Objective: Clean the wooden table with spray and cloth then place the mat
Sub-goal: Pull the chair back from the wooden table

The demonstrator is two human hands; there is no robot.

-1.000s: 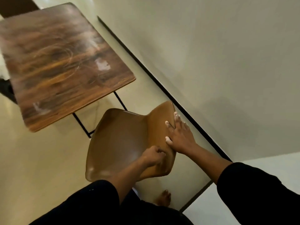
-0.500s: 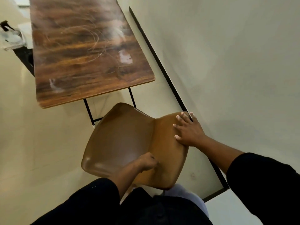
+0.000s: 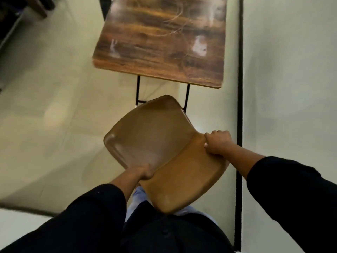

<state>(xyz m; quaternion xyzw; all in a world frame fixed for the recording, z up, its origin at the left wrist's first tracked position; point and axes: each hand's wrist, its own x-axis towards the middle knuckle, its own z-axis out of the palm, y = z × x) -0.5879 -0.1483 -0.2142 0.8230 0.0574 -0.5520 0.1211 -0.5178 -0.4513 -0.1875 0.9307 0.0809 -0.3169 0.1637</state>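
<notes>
change: half a second ago our right hand (image 3: 218, 143) lay flat on the chair (image 3: 164, 152) back; now its fingers curl over the right edge where seat meets back. our view has swung, so the table sits straight ahead.
left hand: our left hand (image 3: 144, 173) grips the chair's left edge, fingers wrapped tight, as before.
table: the wooden table (image 3: 160, 39) stands beyond the chair, near the wall (image 3: 291, 70), with pale smears on its top.
in the way: the chair sits between us and the table, its front edge near the black table legs (image 3: 138, 92).
around: a black strip (image 3: 239, 106) runs along the floor at the wall.
</notes>
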